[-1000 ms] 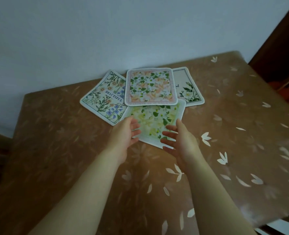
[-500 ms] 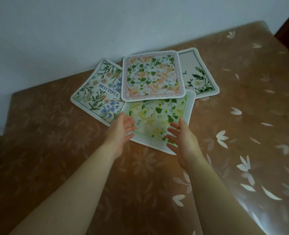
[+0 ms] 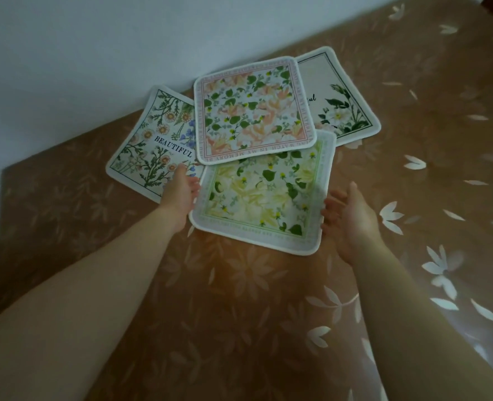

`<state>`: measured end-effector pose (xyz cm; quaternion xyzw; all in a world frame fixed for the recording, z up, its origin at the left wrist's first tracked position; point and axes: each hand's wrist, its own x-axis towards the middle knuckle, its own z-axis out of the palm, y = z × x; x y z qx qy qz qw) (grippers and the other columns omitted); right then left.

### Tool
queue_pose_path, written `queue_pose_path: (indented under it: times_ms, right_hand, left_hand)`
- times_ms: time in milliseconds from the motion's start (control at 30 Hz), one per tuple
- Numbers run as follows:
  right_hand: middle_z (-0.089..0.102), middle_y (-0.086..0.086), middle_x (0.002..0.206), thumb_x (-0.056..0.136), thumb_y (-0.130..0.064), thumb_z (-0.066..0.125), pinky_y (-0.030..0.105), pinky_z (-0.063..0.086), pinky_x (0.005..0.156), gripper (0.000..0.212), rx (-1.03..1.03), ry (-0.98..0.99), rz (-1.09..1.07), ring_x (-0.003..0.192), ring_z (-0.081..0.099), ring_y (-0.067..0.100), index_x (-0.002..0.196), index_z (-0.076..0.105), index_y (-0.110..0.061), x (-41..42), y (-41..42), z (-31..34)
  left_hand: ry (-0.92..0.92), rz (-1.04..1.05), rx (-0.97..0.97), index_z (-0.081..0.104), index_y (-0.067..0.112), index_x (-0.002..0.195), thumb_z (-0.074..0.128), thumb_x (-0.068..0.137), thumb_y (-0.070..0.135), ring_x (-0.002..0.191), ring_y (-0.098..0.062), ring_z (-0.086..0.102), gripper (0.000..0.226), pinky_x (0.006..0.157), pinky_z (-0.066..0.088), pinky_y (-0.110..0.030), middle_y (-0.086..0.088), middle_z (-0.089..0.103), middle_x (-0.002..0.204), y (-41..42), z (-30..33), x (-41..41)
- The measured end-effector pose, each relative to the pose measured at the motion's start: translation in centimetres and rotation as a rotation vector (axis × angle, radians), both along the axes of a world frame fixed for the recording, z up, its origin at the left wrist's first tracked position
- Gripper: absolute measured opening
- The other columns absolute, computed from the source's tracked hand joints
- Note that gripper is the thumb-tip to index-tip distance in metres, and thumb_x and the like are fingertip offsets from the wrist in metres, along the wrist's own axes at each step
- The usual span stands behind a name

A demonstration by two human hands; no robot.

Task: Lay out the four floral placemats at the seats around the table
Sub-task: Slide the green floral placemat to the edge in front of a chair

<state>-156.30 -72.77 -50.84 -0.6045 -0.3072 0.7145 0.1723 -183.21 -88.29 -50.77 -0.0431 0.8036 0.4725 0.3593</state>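
four placemats lie overlapped in a loose fan near the far edge of the table [image 3: 66,227], against the wall [image 3: 95,39], and none has reached a seat yet. what has changed over the last second is the hands: they were close together over the near edge of the green-and-yellow placemat [image 3: 264,198], and now they have spread apart to its two sides. the left hand [image 3: 180,189] sits at the mat's left edge, fingers curled toward it and lying partly over the corner of the "beautiful" placemat [image 3: 155,140] — whether it has actually pinched the green mat i cannot tell, since the fingertips are hidden at the border. the right hand [image 3: 345,215] is open, palm turned inward, just beside the mat's right edge and gripping nothing. the pink-bordered placemat [image 3: 254,111] rests on top of the pile, its near edge overlapping the green mat's far edge, and the white-flower placemat [image 3: 346,105] pokes out behind on the right. to my eye the widened hands mean the green mat is the first to be taken — a two-sided lift or slide toward the near seat. because the pink mat sits on it, pulling the green one out could drag the others along.
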Motion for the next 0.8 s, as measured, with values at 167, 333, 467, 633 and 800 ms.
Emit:
queue_pose_path:
  times_ms: [167, 333, 467, 633, 800]
  right_hand:
    - [0.072, -0.001, 0.105, 0.104, -0.054, 0.039, 0.038, 0.055, 0.077, 0.051, -0.032, -0.003, -0.030, 0.100, 0.069, 0.018, 0.125, 0.063, -0.014, 0.7, -0.3, -1.1]
    - [0.078, -0.005, 0.077, 0.104, -0.053, 0.041, 0.031, 0.051, 0.062, 0.046, -0.022, -0.017, -0.039, 0.070, 0.076, 0.010, 0.092, 0.067, -0.016, 0.4, -0.2, -1.9]
    - [0.075, -0.012, 0.062, 0.104, -0.052, 0.040, 0.030, 0.048, 0.060, 0.047, 0.003, -0.020, -0.001, 0.053, 0.072, 0.004, 0.087, 0.068, -0.019, 0.5, -0.3, -2.7]
    - [0.076, -0.002, 0.076, 0.101, -0.054, 0.043, 0.042, 0.055, 0.077, 0.049, 0.013, -0.081, 0.094, 0.076, 0.070, 0.019, 0.081, 0.070, -0.019, 0.5, -0.2, -2.4]
    - [0.078, -0.004, 0.069, 0.101, -0.054, 0.042, 0.037, 0.054, 0.065, 0.052, 0.026, -0.116, 0.128, 0.074, 0.068, 0.018, 0.084, 0.074, -0.017, 0.7, 0.0, -2.2]
  left_hand:
    - [0.029, 0.014, -0.027, 0.066, 0.015, 0.113, 0.027, 0.099, 0.065, 0.082, -0.010, 0.061, 0.065, 0.060, 0.038, -0.026, 0.003, 0.065, 0.098, 0.3, -0.6, -0.2]
    - [-0.049, -0.003, 0.007, 0.061, 0.012, 0.115, 0.023, 0.099, 0.067, 0.085, -0.010, 0.063, 0.069, 0.061, 0.043, -0.027, 0.001, 0.067, 0.096, -0.1, -0.7, -0.4]
    - [-0.076, -0.045, 0.004, 0.066, 0.015, 0.093, 0.020, 0.099, 0.069, 0.089, -0.011, 0.063, 0.071, 0.066, 0.043, -0.028, 0.000, 0.069, 0.095, -0.5, -0.5, -0.3]
    - [-0.122, -0.088, -0.026, 0.067, 0.009, 0.106, 0.021, 0.099, 0.069, 0.095, -0.014, 0.062, 0.077, 0.072, 0.046, -0.030, -0.003, 0.069, 0.101, -0.9, -0.5, -0.6]
    - [-0.112, -0.094, -0.049, 0.067, 0.005, 0.112, 0.022, 0.099, 0.069, 0.100, -0.016, 0.062, 0.080, 0.086, 0.045, -0.034, -0.007, 0.069, 0.108, -1.1, -0.4, -0.8]
